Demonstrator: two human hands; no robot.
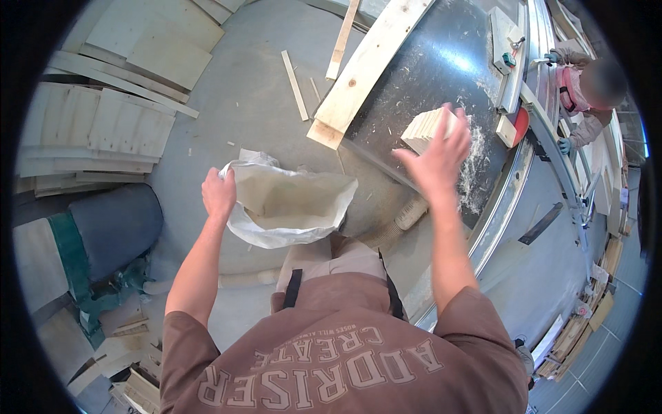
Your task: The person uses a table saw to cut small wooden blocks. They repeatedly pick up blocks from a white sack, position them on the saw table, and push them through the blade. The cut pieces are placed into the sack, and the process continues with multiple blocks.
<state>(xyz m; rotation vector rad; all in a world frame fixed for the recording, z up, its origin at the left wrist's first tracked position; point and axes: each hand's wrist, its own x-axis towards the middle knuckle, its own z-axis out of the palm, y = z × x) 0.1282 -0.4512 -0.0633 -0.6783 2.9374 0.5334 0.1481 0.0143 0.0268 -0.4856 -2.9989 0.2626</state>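
My left hand (219, 193) is closed on the rim of a white woven sack (293, 237), whose mouth gapes upward in front of my legs. Pale dust coats what shows of its inside, and the bottom cannot be made out. Over the dark tabletop (389, 103) on the right, my right hand (443, 157) has its fingers and thumb spread, slightly blurred. Just beyond that palm stands a small stack of pale wooden pieces (419, 131), partly covered by the fingers. Whether the fingers touch it, I cannot tell.
A long board (369, 72) lies along the table's left edge, amid shavings. Sheets of plywood (103, 121) lean at left, above a machine with a dark cylinder (117, 221). A hose (396, 224) crosses the floor. At right, beyond metal rails (507, 200), another person wears gloves (565, 145).
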